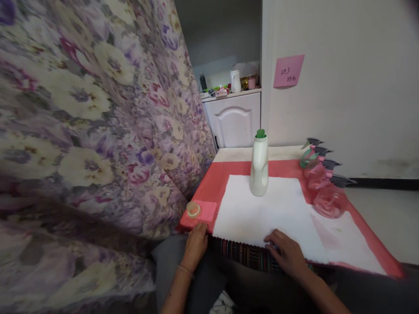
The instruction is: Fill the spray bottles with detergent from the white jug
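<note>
My left hand (197,242) rests at the table's front edge, just below a pink sticky note (208,211); it holds nothing that I can see. On the note's left side sits a small, pale, translucent cap (193,210). My right hand (285,254) lies at the front edge of a white cloth (262,222), its fingers loosely bent and apart, with nothing in them. Farther back on the cloth stands a tall white bottle (259,168) with a grip recess in its side. Something green (261,133) sticks up from its threaded mouth. Both hands are apart from the bottle.
Several rounded spray bottles (330,201), pink and green with dark tops, line the table's right side. Beneath the cloth is a red table cover (209,183). A floral curtain (131,131) hangs close on the left. Behind stands a white cabinet (235,120) with items on top.
</note>
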A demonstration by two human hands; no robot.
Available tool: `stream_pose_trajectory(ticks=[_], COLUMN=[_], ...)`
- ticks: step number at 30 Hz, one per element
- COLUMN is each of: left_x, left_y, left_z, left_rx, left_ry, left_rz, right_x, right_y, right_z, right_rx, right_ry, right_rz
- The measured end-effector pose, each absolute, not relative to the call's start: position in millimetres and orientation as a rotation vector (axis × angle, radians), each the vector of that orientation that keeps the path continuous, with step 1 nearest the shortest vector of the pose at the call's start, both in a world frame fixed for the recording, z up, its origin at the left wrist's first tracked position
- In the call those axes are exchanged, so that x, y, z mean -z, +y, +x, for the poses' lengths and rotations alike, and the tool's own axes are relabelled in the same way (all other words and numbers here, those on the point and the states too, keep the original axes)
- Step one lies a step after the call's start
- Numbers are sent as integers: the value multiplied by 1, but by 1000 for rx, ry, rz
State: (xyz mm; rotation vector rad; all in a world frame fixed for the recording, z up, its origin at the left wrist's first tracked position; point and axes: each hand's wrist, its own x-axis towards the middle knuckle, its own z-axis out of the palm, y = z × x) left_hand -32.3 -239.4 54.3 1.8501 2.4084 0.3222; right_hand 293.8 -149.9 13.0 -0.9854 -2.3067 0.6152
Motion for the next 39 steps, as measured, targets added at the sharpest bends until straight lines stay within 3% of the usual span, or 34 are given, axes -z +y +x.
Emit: stream_pose_trajectory(ticks=[12,24,39], left_x=[-72,-42,-25], left_y=[-247,-226,-216], left_z=[-125,-184,-194], left_rx=[-579,-687,-621], left_ry=[2697,2271,2286], left_rz=[1322,919,782], right_x=[-8,-1,-6], right_y=[-150,-150,-151], right_z=[294,293,291], right_rx=[-627,-605,-606], right_ry=[-2352,-2335,-2355], right_rz=[-996,-977,-977])
